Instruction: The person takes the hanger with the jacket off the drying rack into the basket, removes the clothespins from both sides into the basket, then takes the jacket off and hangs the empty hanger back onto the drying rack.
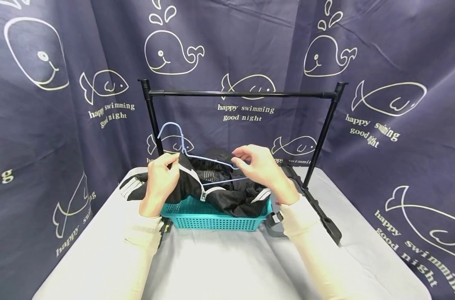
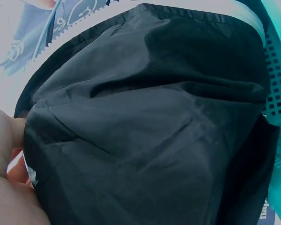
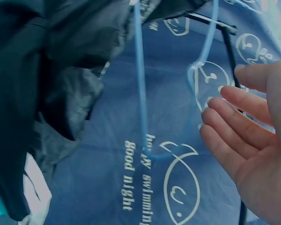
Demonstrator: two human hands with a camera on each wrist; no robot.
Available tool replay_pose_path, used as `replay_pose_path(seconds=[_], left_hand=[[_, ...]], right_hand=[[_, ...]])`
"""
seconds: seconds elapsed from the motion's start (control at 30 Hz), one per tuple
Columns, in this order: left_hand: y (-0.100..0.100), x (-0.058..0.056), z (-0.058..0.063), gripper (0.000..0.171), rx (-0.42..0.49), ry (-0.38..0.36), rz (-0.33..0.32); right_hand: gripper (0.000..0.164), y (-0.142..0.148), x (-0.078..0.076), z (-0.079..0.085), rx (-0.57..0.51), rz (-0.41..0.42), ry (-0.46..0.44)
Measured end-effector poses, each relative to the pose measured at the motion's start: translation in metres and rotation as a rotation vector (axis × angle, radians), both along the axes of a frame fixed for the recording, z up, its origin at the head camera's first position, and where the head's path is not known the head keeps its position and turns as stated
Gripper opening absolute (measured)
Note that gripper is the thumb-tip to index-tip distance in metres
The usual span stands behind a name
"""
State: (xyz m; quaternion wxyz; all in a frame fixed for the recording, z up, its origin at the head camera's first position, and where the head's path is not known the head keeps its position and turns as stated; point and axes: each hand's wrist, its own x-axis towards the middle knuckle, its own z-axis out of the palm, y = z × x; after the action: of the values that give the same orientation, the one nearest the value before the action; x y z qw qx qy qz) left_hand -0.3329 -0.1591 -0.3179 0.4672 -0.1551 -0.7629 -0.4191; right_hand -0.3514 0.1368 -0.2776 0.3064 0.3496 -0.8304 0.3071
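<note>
A black jacket [image 1: 242, 202] with white stripes on its sleeves and a white zip [image 1: 192, 173] lies bunched over a teal basket [image 1: 216, 223]. My left hand [image 1: 161, 179] pinches the jacket's zip edge near the neck, and the cloth fills much of the left wrist view. A light-blue hanger [image 1: 208, 158] sits partly inside the jacket, its hook standing up just right of the left hand. Beside the hanger's right end is my right hand [image 1: 259, 164]. In the right wrist view its fingers [image 3: 234, 140] are loosely extended, apart from the hanger, and hold nothing.
Behind the basket stands a black garment rack [image 1: 242, 94], its bar running across above the hands. One black foot of the rack [image 1: 330, 229] reaches forward on the right over the pale tabletop [image 1: 220, 266]. A dark blue curtain with whale prints [image 1: 227, 41] hangs around.
</note>
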Motion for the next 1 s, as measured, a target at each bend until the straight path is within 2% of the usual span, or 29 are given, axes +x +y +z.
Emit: replay_pose_path(seconds=[0.1, 0.23, 0.47, 0.7, 1.0], left_hand=[[0.001, 0.001, 0.000, 0.023, -0.002, -0.008, 0.000], [0.002, 0.001, 0.001, 0.023, -0.004, -0.018, 0.003], [0.005, 0.001, 0.001, 0.025, -0.008, -0.025, -0.009], [0.006, 0.001, 0.002, 0.025, -0.024, -0.025, -0.005], [0.003, -0.001, 0.002, 0.018, -0.035, -0.051, -0.032]], right_hand=[[0.017, -0.005, -0.002, -0.007, 0.058, 0.016, -0.015], [0.013, -0.010, -0.006, -0.015, 0.082, 0.038, -0.034], [0.007, -0.011, -0.011, -0.028, 0.055, 0.083, 0.029], [0.008, -0.011, -0.014, -0.032, 0.029, 0.093, 0.069], [0.006, -0.006, -0.014, -0.035, -0.015, 0.057, 0.153]])
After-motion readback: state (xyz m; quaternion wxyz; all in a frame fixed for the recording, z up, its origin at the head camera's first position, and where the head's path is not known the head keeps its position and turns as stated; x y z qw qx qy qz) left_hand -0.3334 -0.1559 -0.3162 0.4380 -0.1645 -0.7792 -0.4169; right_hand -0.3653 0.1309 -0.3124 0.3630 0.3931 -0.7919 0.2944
